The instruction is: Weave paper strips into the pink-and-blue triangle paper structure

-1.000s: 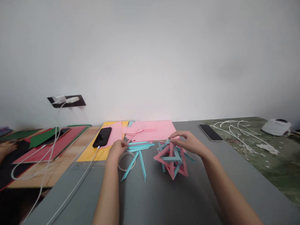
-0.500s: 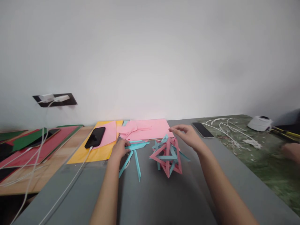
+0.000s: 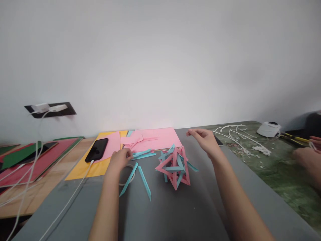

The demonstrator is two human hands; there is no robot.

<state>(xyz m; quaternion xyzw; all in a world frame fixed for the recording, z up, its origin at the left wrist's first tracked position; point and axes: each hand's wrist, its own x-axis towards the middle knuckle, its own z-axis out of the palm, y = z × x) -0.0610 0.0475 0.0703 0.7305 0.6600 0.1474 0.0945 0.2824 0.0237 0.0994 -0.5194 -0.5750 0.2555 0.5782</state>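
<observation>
A pink-and-blue folded paper star model (image 3: 173,168) stands on the grey table. My right hand (image 3: 204,140) is raised behind it to the right, apart from it, thumb and fingertips together with nothing visible in them. My left hand (image 3: 119,160) has curled fingers at the near end of a small pile of blue folded paper strips (image 3: 144,154). Whatever its fingertips may pinch is hidden. Two loose blue strips (image 3: 144,182) lie closer to me, one across a pale ring-shaped roll (image 3: 134,174) that is partly covered by my left forearm.
Pink paper sheets (image 3: 163,136) and a yellow sheet (image 3: 77,169) lie near the wall. A black phone (image 3: 97,150) on them trails a white cable (image 3: 70,197). Another phone (image 3: 218,140) lies behind my right wrist. Another person's hands (image 3: 307,160) are at the far right, by white cords (image 3: 235,135).
My right hand has lifted away from above the paper model, back and to the right. My left hand stays by the blue strips. The view has shifted slightly to the right.
</observation>
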